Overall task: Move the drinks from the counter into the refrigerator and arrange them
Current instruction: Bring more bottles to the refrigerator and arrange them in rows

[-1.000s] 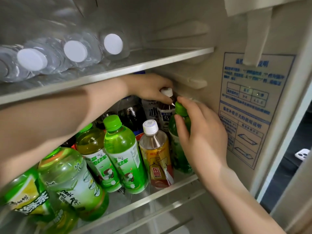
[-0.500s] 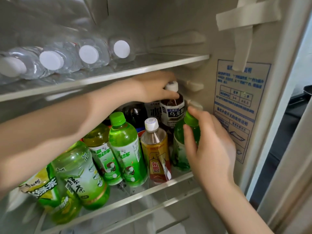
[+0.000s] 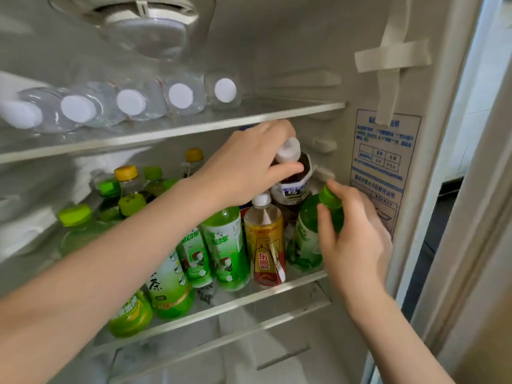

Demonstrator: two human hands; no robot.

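There it was, the white refrigerator (image 3: pixel 291 37) standing open, its pale inner walls filling the whole view. The upper glass shelf (image 3: pixel 194 128) carried a row of clear plastic water bottles (image 3: pixel 155 106) lying on their sides, white caps facing out. Below it, the middle glass shelf (image 3: pixel 277 289) was packed with standing drinks, green ones crowding the left and centre. On the right wall sat a blue-printed instruction sticker (image 3: pixel 382 167), with crossed strips of white tape (image 3: pixel 393 54) above it.

And both arms were in there! The left hand (image 3: pixel 249 164) reached across under the upper shelf, its grip clamped round the neck of a dark brown tea bottle with a white cap (image 3: pixel 293 187), which leaned over at the back right of the middle shelf; whether its base touched the glass I could not tell. The right hand (image 3: pixel 357 239) had its grip pinched on the cap end of a green plastic bottle with a green cap (image 3: pixel 304 234), at the shelf's front right corner, just beside the wall. Between that one and two green-labelled bottles (image 3: pixel 227 245) stood a yellow-and-red bottle with a white cap (image 3: pixel 266 245).
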